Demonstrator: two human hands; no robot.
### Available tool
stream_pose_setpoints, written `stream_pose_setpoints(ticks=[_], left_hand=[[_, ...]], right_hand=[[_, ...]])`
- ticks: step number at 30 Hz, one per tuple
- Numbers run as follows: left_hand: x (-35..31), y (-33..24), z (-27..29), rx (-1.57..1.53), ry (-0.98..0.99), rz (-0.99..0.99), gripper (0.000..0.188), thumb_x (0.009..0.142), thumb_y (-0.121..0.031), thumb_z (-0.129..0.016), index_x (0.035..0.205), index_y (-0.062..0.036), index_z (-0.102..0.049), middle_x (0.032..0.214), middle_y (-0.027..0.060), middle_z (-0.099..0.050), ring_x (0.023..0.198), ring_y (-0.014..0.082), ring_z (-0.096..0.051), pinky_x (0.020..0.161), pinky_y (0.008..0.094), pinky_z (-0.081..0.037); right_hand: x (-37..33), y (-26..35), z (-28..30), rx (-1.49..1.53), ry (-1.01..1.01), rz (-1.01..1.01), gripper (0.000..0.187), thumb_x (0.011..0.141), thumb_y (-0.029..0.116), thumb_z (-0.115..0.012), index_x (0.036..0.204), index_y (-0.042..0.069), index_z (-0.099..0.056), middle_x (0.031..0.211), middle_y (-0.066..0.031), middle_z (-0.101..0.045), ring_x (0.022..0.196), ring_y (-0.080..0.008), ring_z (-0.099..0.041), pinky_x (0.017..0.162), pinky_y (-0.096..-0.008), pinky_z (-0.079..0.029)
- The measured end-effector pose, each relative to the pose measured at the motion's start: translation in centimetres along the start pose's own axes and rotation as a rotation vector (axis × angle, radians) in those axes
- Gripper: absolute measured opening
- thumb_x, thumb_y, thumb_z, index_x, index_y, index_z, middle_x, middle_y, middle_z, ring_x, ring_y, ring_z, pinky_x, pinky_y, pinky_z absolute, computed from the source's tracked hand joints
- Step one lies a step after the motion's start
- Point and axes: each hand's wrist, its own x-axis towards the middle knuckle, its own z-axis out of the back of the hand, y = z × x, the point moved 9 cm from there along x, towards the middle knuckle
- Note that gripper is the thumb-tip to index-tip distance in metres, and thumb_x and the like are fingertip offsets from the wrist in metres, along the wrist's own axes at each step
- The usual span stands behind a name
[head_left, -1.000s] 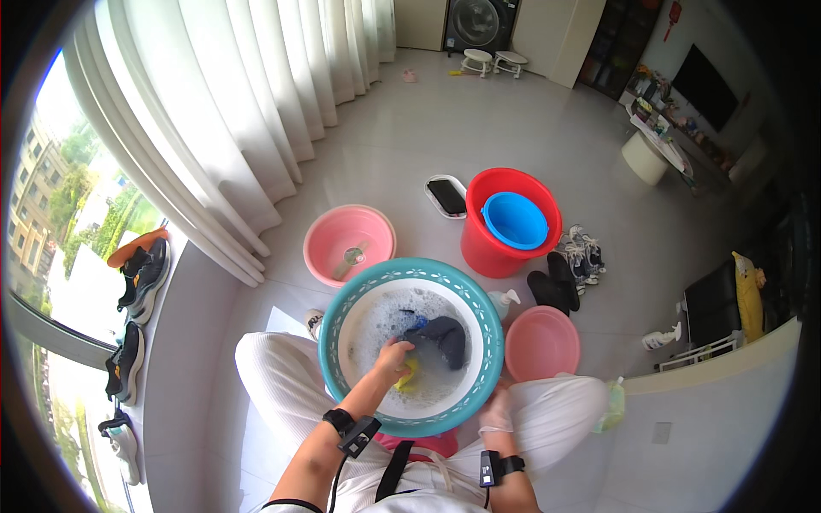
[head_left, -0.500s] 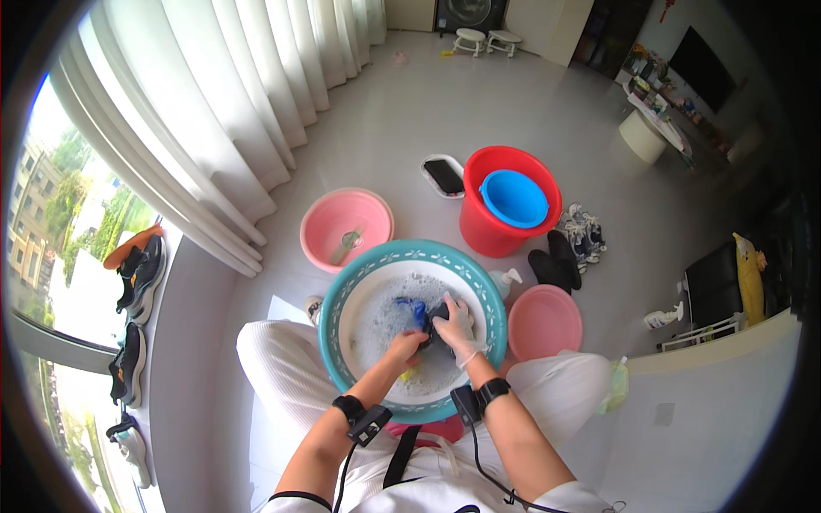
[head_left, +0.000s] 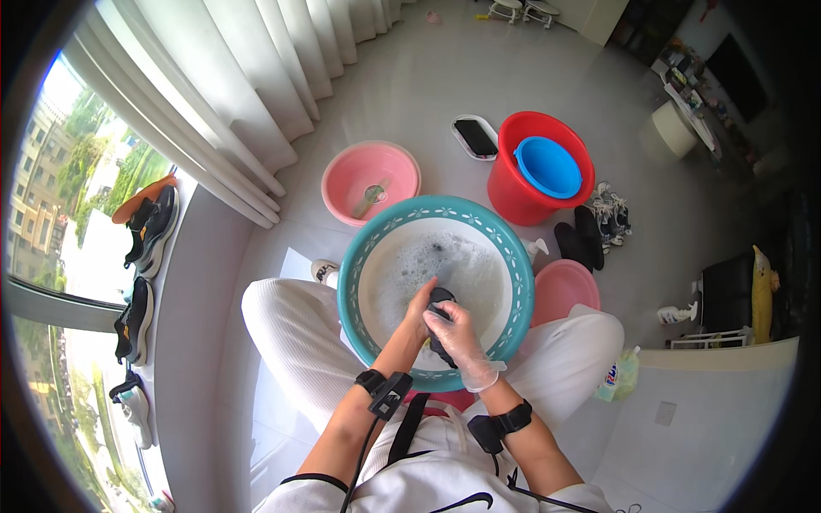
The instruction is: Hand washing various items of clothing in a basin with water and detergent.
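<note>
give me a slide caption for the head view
Both hands, left hand and gloved right hand, grip a dark item over a teal basin of sudsy water.

Green-white detergent pouch [head_left: 617,376] by right knee (blue label); dark phone screen [head_left: 475,137] beside red bucket [head_left: 522,195].

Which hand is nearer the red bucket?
Right. The right hand is on the bucket's side of the teal basin; the left hand sits farther from the red bucket.

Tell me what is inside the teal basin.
The teal basin holds soapy, foamy water. Both hands are in it: the left hand and the gloved right hand grip a dark item. The hands cover most of that item.
</note>
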Motion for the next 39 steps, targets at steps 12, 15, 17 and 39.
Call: stream_pose_setpoints(ticks=[12, 15, 17, 39], left_hand=[[-3.8, 1.3, -3.2, 0.055, -0.215, -0.08, 0.029, 0.096, -0.029, -0.04, 0.094, -0.0087, -0.059, 0.082, 0.0068, -0.063, 0.069, 0.021, -0.062, 0.06, 0.0379, -0.05], [-4.4, 0.6, -1.8, 0.292, -0.195, -0.043, 0.029, 0.097, -0.033, -0.041, 0.1, -0.0114, -0.06, 0.086, 0.0037, -0.062, 0.075, 0.0156, -0.062, 0.064, 0.036, -0.051], [-4.4, -0.5, -2.4, 0.28, -0.205, -0.148, 0.031, 0.098, -0.036, -0.04, 0.1, -0.0122, -0.06, 0.088, 0.0032, -0.063, 0.077, 0.0144, -0.062, 0.064, 0.0329, -0.051], [-1.4, -3.8, 0.8, 0.33, -0.342, -0.132, 0.031, 0.092, -0.036, -0.053, 0.117, -0.0173, -0.05, 0.097, 0.0004, -0.057, 0.081, 0.0164, -0.056, 0.069, 0.0384, -0.043]], right_hand=[[3.1, 4.5, 3.2, -0.673, -0.236, 0.451, 0.019, 0.081, 0.023, -0.064, 0.082, 0.004, -0.06, 0.073, -0.0179, -0.061, 0.067, -0.0387, -0.06, 0.059, -0.0443, -0.048], [4.9, 3.8, 4.2, -0.831, -0.223, 0.403, 0.023, 0.083, 0.027, -0.06, 0.083, 0.003, -0.06, 0.068, -0.019, -0.062, 0.063, -0.0401, -0.06, 0.058, -0.0464, -0.047], [6.0, 1.7, 5.3, -0.857, -0.213, 0.354, 0.022, 0.084, 0.027, -0.06, 0.087, 0.005, -0.062, 0.072, -0.0189, -0.063, 0.067, -0.0398, -0.061, 0.06, -0.0467, -0.048], [-15.6, 25.9, -7.8, -0.396, 0.638, 1.121, 0.028, 0.072, 0.007, -0.068, 0.099, 0.01, -0.069, 0.098, -0.0004, -0.064, 0.085, -0.0164, -0.059, 0.071, -0.0315, -0.047]])
